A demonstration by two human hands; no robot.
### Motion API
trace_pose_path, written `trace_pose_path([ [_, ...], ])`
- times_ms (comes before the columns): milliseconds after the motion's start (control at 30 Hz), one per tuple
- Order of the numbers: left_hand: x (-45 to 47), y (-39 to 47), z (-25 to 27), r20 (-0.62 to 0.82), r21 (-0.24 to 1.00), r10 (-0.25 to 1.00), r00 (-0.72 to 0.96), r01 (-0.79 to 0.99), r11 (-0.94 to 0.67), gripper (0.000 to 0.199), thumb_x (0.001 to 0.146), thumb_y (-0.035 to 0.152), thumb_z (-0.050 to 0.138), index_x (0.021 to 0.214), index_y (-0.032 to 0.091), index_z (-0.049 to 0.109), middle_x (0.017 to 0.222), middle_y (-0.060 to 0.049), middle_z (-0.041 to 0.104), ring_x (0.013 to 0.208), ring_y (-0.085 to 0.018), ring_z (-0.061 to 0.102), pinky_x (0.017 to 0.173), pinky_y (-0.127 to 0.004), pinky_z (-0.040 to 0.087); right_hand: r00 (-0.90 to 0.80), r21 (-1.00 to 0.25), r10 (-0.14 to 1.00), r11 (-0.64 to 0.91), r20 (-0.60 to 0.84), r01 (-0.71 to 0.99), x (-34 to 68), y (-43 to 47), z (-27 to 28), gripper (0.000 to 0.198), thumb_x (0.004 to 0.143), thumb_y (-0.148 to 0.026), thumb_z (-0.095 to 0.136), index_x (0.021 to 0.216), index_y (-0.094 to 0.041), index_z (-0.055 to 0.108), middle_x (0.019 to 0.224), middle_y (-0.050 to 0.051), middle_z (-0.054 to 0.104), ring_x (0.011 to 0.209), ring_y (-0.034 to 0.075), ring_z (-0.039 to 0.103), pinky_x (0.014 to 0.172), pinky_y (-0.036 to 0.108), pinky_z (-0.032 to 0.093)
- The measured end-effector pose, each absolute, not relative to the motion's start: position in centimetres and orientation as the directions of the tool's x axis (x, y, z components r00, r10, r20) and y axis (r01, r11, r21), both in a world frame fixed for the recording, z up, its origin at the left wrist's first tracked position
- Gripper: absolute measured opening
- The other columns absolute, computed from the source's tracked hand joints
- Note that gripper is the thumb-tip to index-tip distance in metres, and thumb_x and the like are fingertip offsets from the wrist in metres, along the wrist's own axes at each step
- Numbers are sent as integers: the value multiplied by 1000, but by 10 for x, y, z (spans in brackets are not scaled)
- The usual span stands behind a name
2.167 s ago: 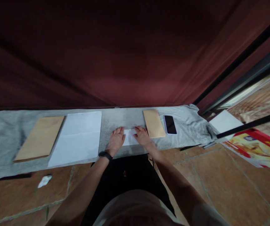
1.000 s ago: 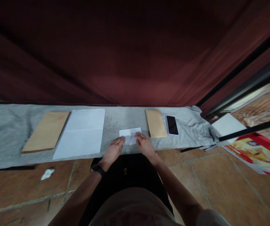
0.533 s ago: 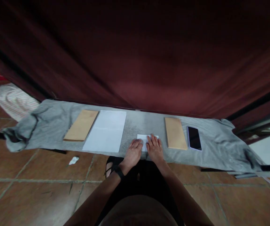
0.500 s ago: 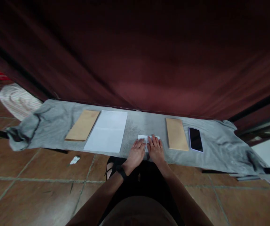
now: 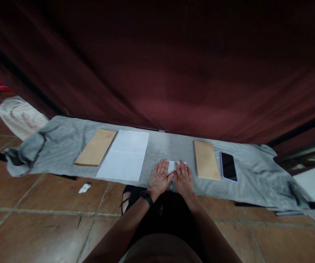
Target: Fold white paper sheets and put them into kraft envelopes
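Observation:
A small folded sheet of white paper (image 5: 172,166) lies on the grey cloth near its front edge, largely hidden under my hands. My left hand (image 5: 159,178) presses flat over its left side, fingers stretched out. On the right side of the paper, my right hand (image 5: 183,178) also lies flat with its fingers extended. The thumbs come close together over the paper. To the left is a larger white sheet (image 5: 126,155) with faint crease lines. A brown envelope (image 5: 207,160) lies to the right of my right hand.
Another brown envelope (image 5: 96,147) lies at the left, beside the white sheet. A phone (image 5: 228,167) is at the right. Grey cloth (image 5: 258,175) covers the narrow table. A dark red curtain (image 5: 168,73) hangs behind it. A crumpled white scrap (image 5: 85,188) is on the tiled floor.
My left hand has shifted slightly left on the folded paper, baring more of its middle. My right hand stays flat on the paper. The view has tilted slightly.

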State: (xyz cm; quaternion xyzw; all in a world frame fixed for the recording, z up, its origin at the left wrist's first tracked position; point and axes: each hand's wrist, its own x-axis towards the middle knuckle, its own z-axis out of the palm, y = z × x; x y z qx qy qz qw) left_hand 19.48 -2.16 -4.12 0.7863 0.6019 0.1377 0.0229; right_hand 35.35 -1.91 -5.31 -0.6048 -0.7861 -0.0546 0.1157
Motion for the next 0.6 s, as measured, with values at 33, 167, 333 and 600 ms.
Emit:
trace_pose_path([
  [33,194,-21,-41,182,199,956,230,944,-265,65,104,49,32,157,11,38,163,-14,38,154,-25,30,126,-46,26,-228,-62,940,251,255,966,355,-20,-52,55,104,-30,44,156,-13,41,162,20,37,149,32,37,120,51,30],
  [167,194,-19,-41,179,211,961,209,946,-245,66,103,47,34,157,9,36,163,-17,36,155,-27,28,127,-48,23,-181,-109,946,217,269,970,362,-23,-48,56,106,-35,43,155,-7,42,160,21,41,147,31,40,120,49,31],
  [333,193,-16,-42,194,271,957,217,925,-265,68,102,47,36,157,7,36,162,-20,37,154,-31,29,125,-52,24,-93,-188,967,139,235,972,366,-20,-37,55,107,-35,40,153,-6,43,156,20,47,146,30,43,122,50,30],
  [600,191,-14,-42,188,278,956,226,921,-273,62,101,35,31,155,6,39,163,-20,36,155,-31,27,125,-54,23,-187,-320,963,242,193,916,334,-11,-31,52,108,-39,37,152,-13,47,161,13,42,150,26,38,123,46,31],
])
